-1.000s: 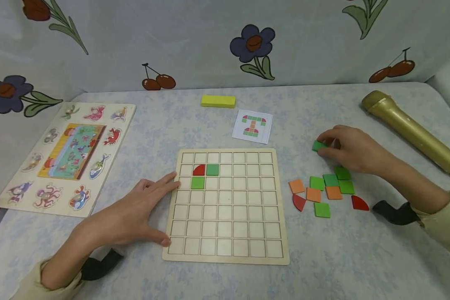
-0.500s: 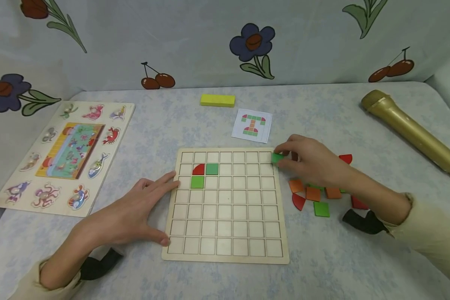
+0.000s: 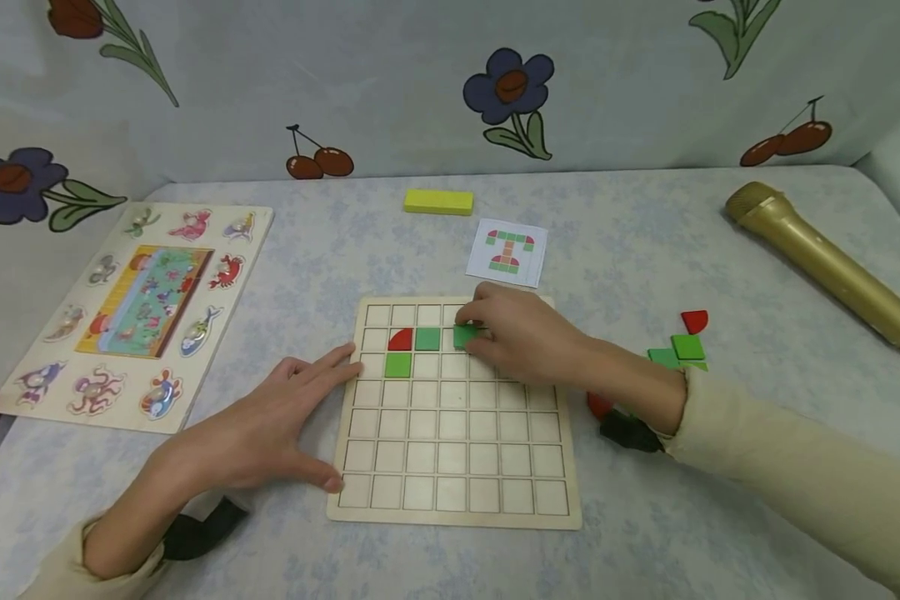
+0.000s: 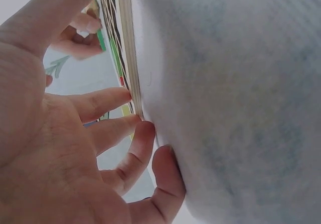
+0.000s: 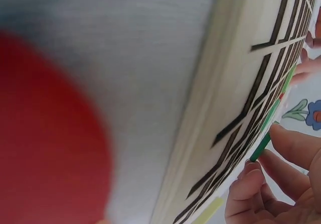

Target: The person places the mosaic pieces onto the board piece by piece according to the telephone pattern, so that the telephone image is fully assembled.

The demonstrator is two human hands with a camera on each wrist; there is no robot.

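The bluish tablecloth point(image 3: 690, 533) fills most of it, with an animal puzzle board point(image 3: 131, 404) over on the left. Wooden grid board point(image 3: 450, 519), 7 by 7, is near the middle. Gold microphone point(image 3: 825, 265) lies far right. Left hand point(image 3: 266, 433) has its fingers and thumb spread apart, touching the board's left edge. Right hand point(image 3: 521, 337) is pinching a green tile point(image 3: 464, 337) at the 2nd row, around mid-board; honestly can't tell if it's touching the wood. Pattern card point(image 3: 507, 252) is just past the far edge, yellow block point(image 3: 438, 202) behind that. Already on the grid: a red quarter-circle point(image 3: 401, 340) in row 2, a teal-green square point(image 3: 427, 338) beside it and a light-green square point(image 3: 398, 365) below it. Loose pieces point(image 3: 687, 346) lie right of the board, partly hidden by the arm.
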